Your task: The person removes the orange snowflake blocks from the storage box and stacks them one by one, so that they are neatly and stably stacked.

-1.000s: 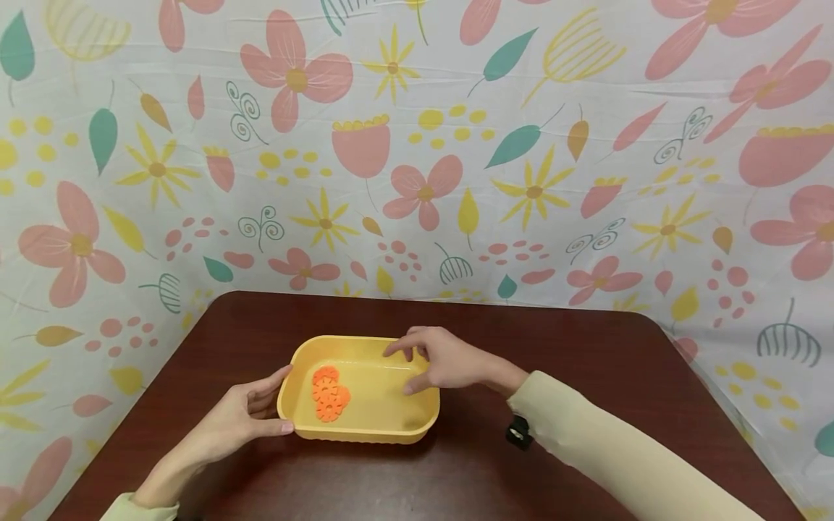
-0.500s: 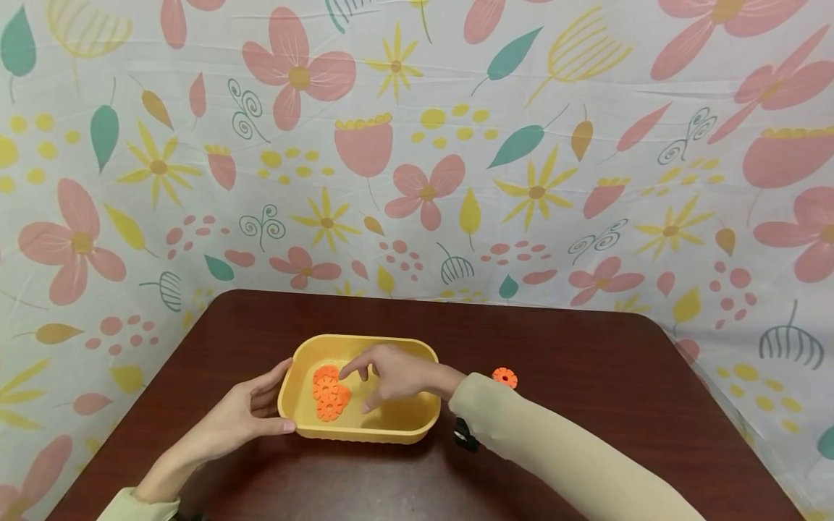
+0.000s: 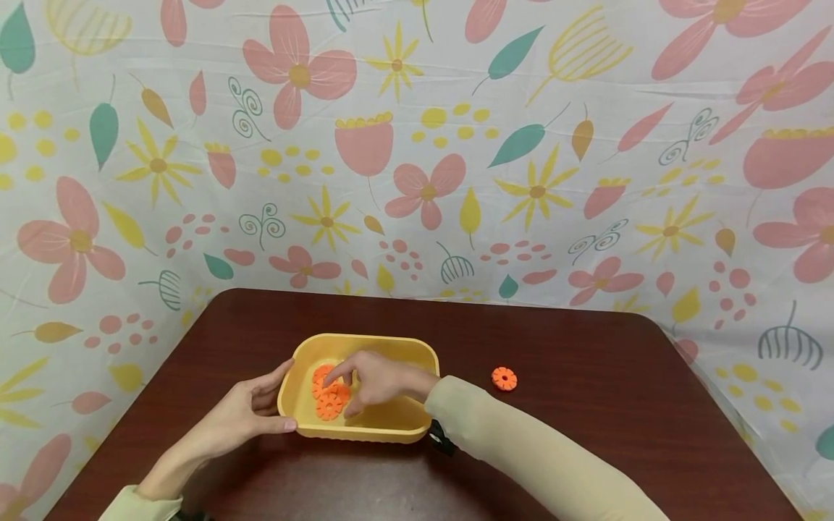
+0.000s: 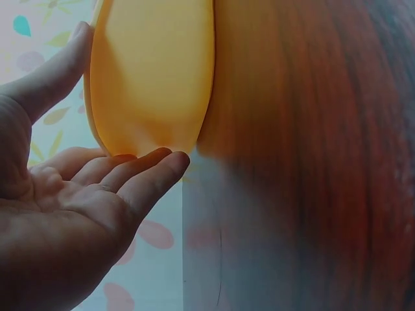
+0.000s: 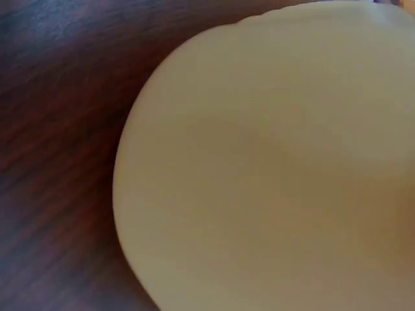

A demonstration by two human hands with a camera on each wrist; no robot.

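A yellow plastic basin [image 3: 365, 435] stands on the dark table. My left hand [image 3: 250, 409] holds its left end, fingers along the end wall and thumb at the near corner; the left wrist view shows the fingertips against the basin wall [image 4: 152, 71]. Inside, at the left, lie several flat orange notched discs [image 3: 329, 407], overlapping. My right hand [image 3: 378, 378] reaches into the basin with thumb and index finger apart, fingertips right over these discs and partly covering them. In the right wrist view the basin's wall [image 5: 259, 162] fills most of the frame and hides the hand.
One more orange notched disc [image 3: 504, 378] lies on the brown table [image 3: 586, 420], right of the basin. A flower-printed cloth [image 3: 495, 239] hangs behind the table and along its sides.
My right hand has moved left, from the basin's right side to the discs inside. The disc on the table, unseen at first, has come into view as the arm moved. The left hand stays put.
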